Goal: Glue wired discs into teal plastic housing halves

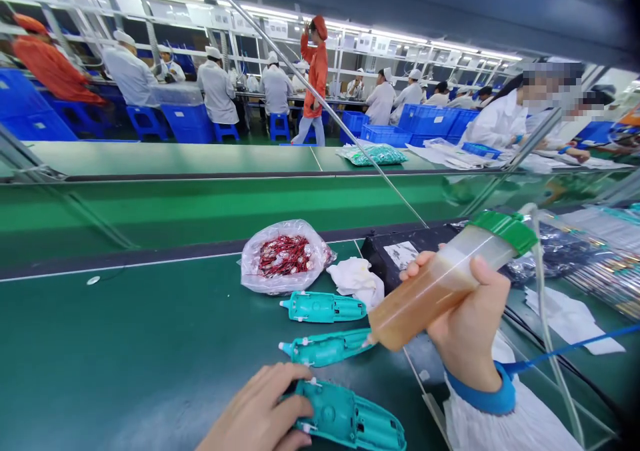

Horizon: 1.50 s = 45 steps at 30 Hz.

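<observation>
My right hand (470, 317) is wrapped round a clear syringe-like bottle (425, 291) of amber liquid with a green cap, tilted so its nozzle touches or nearly touches the right end of the middle teal shell (325, 347). Closer to me, my left hand (273, 407) grips the left end of another teal shell (350, 414), fingers on its edge. A third teal shell (327, 307) lies beyond the middle one. All three lie open side up with white bits inside.
Beyond the shells are a plastic bag of red wires (285, 256), crumpled white tissue (356, 279) and a black box (387, 254). A hose (545, 317) and blue wrist cord (575, 342) run at right. Several people work across the line.
</observation>
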Available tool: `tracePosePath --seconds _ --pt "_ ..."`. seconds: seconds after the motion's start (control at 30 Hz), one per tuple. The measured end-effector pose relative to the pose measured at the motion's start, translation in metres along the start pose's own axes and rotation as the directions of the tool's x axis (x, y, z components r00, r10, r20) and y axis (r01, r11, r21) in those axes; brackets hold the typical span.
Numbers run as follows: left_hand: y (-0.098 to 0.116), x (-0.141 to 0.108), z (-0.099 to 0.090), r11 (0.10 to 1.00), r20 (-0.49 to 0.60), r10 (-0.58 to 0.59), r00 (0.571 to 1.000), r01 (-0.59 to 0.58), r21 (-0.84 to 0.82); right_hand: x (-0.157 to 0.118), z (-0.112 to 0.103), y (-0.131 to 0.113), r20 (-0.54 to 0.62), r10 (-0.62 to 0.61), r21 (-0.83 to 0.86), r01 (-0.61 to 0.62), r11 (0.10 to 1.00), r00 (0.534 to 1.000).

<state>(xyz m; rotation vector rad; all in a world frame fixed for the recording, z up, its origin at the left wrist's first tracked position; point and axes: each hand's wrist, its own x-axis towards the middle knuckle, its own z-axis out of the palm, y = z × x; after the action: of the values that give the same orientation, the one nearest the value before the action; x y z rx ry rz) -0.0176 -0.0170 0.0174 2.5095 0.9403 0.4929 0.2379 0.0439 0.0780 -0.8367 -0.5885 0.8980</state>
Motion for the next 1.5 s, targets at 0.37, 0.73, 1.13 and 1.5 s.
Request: tracePosePath --seconds 0.37,0.73,1.13,1.5 --pt "0.004 -0.001 0.029 0.888 -0.016 -0.207 0.978 0.181 -0.422 -0.036 0.01 0.018 0.356 0.187 -0.088 -0.167 0.982 0.916" --pt "0.005 0.0 0.032 0.845 -0.007 -0.266 0.964 0.23 -0.482 -0.039 0.01 0.026 0.436 0.188 -0.096 -0.162 0.982 0.88" --pt "0.006 -0.002 0.034 0.85 0.023 -0.262 0.965 0.242 -0.468 -0.041 0.009 0.03 0.439 0.219 -0.139 -0.175 0.975 0.871" --pt "0.007 -0.002 0.033 0.835 0.003 -0.271 0.963 0.237 -0.497 -0.043 0.008 0.029 0.506 0.145 -0.118 -0.098 0.988 0.851"
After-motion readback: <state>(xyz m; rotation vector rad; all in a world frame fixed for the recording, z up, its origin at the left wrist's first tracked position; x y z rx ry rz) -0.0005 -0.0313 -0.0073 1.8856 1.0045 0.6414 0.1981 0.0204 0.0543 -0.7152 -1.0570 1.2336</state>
